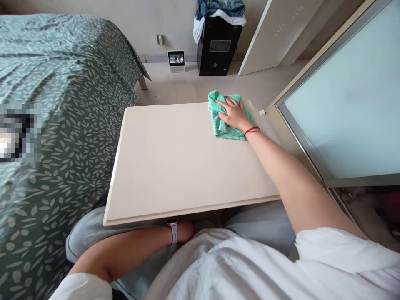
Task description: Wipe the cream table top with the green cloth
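A: Looking down at a pale cream tabletop (pixel 175 166), rectangular, smooth, faintly glossy, with a raised lip along the near and left edges.

B: Teal cloth (pixel 225 127) up in the far right corner of it. Soft, nubbly terry, crumpled into an uneven wad, folds bunched under the palm, one corner poking toward the far edge.

A: Right hand (pixel 233 113) flat on top of that cloth, fingers (pixel 225 105) spread fairly wide and pressed down onto the fabric rather than curled around it. Thin red string around the wrist.

B: And the left hand (pixel 185 231)?

A: Down low, tucked under the near edge of the tabletop, resting against the lap. Mostly hidden, so no telling whether those fingers are open or curled. White-strapped watch (pixel 172 230) with a round face on that wrist.

B: Loose white shirt in the foreground, grey trousers beneath.

A: Left side, a bed (pixel 62 104) running right alongside the tabletop, covered in a dark green spread printed with small pale leaves, rumpled into soft creases.

B: Right side, a frosted glass panel (pixel 343 96) in a brushed metal frame, flat and matte.

A: Farther back on the light floor, a black boxy cabinet (pixel 218 46) against the wall with clothes heaped on top, and just left of it a small white screen (pixel 176 60) standing upright.

B: Cloth well apart from all that, sitting only on the tabletop, a touch of its right edge close to the rim.
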Available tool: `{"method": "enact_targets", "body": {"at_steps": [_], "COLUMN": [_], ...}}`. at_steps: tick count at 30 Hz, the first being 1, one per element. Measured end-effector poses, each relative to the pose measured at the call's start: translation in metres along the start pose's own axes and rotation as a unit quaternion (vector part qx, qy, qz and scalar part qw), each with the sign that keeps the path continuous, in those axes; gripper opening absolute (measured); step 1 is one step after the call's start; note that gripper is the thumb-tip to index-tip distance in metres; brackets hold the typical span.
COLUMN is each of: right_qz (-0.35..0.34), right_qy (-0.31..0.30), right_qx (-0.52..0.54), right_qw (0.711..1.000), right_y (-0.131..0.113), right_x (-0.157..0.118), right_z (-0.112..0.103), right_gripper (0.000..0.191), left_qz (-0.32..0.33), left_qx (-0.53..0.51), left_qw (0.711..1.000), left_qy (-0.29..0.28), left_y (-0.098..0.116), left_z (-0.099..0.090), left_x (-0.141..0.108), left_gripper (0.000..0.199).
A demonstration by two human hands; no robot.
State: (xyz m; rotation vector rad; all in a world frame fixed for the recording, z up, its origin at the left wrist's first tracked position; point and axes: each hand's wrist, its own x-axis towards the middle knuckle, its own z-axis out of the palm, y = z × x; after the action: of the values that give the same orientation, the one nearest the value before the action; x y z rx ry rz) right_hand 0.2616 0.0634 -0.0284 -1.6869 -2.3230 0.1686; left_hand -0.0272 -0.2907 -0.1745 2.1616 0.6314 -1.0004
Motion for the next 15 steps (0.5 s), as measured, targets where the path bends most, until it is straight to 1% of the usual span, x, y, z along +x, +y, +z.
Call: {"method": "enact_targets", "body": {"at_steps": [2, 4, 6, 10, 13, 15], "right_qz": [-0.034, -0.076, -0.117, -0.175, -0.201, -0.210], "right_qy": [-0.016, -0.033, -0.050, -0.077, -0.090, -0.096], "right_qx": [0.002, 0.008, 0.013, 0.018, 0.022, 0.025], "right_qw": [0.999, 0.997, 0.992, 0.981, 0.975, 0.973], "right_y": [-0.007, -0.017, -0.028, -0.046, -0.049, -0.044], "right_x": [-0.021, -0.050, -0.088, -0.178, -0.239, -0.268], "right_z": [-0.003, -0.007, -0.011, -0.023, -0.032, -0.036], "right_gripper": [0.076, 0.076, 0.074, 0.073, 0.076, 0.081], "left_qz": [0.004, 0.006, 0.007, 0.012, 0.007, 0.005], "left_qx": [-0.006, -0.011, -0.012, -0.025, -0.037, -0.046], "left_qw": [1.000, 1.000, 1.000, 1.000, 0.999, 0.999], "left_qy": [0.001, -0.003, -0.009, -0.010, -0.012, -0.010], "left_y": [-0.001, -0.002, -0.002, -0.002, -0.001, -0.001], "left_z": [-0.001, -0.002, -0.003, -0.004, -0.004, -0.005], "left_x": [-0.001, -0.002, -0.003, -0.004, -0.005, -0.006], "left_gripper": [0.032, 0.032, 0.031, 0.029, 0.031, 0.031]}}
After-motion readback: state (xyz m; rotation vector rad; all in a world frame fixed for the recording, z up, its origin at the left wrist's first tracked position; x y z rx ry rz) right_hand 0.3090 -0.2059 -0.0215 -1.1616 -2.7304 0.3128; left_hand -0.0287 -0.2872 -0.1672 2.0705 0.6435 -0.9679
